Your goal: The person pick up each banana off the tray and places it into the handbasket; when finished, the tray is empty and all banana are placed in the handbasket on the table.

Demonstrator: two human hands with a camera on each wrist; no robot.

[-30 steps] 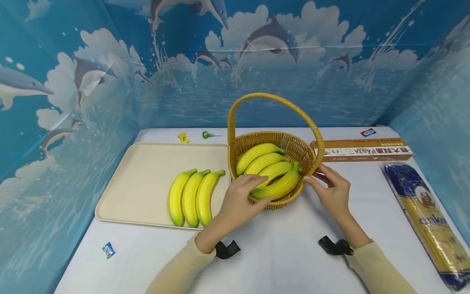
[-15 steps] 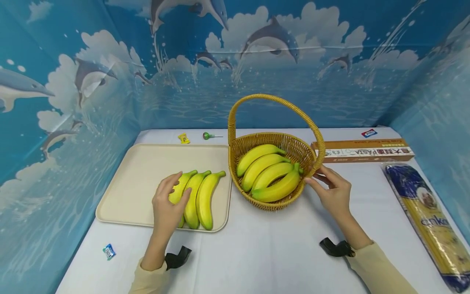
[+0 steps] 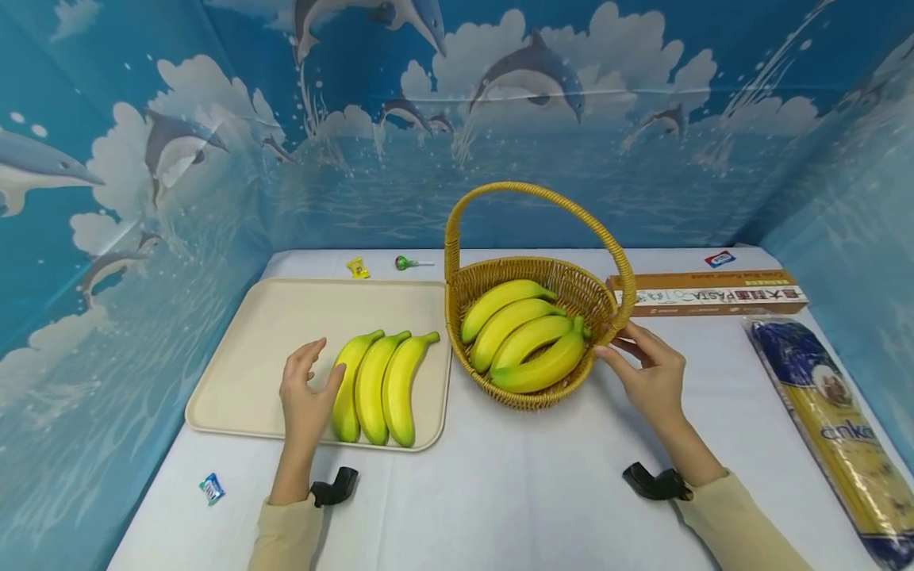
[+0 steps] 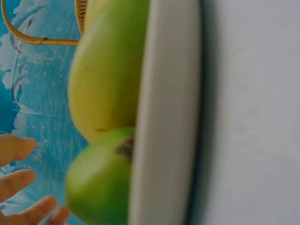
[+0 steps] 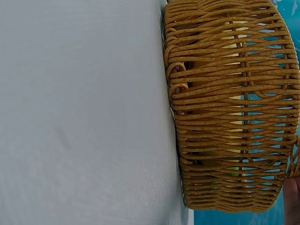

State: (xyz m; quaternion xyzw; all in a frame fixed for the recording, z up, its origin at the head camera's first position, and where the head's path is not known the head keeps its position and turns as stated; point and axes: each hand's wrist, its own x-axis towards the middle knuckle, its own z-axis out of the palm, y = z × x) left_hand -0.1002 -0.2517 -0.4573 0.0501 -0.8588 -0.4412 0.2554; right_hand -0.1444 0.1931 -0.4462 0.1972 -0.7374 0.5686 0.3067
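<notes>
Three yellow bananas [image 3: 370, 387] lie side by side at the right of a beige tray [image 3: 286, 321]. At the leftmost one is my left hand [image 3: 305, 396], fingers parted and slightly bent, holding nothing; the thumb overlaps the banana's edge, and I cannot tell whether it touches. The left wrist view has the fingers [image 4: 16, 183] apart from the close banana ends [image 4: 101, 176]. Several more bananas [image 3: 517, 325] fill a wicker basket [image 3: 531, 400] right of the tray. My right hand [image 3: 651, 373] pinches the basket's right rim at the handle's foot. Woven basket wall [image 5: 229, 108] fills much of the right wrist view.
Behind the tray lie a yellow-wrapped candy [image 3: 358, 268] and a lollipop [image 3: 410, 262]. A blue-wrapped candy [image 3: 212, 488] is at front left. On the right are a pasta box [image 3: 714, 294], a red-and-blue candy [image 3: 720, 259] and a spaghetti bag [image 3: 831, 428]. Dolphin-print cloth walls surround the table.
My left hand has moved left, from the bananas in the basket to the left side of the bananas on the tray. The right hand stays at the basket rim.
</notes>
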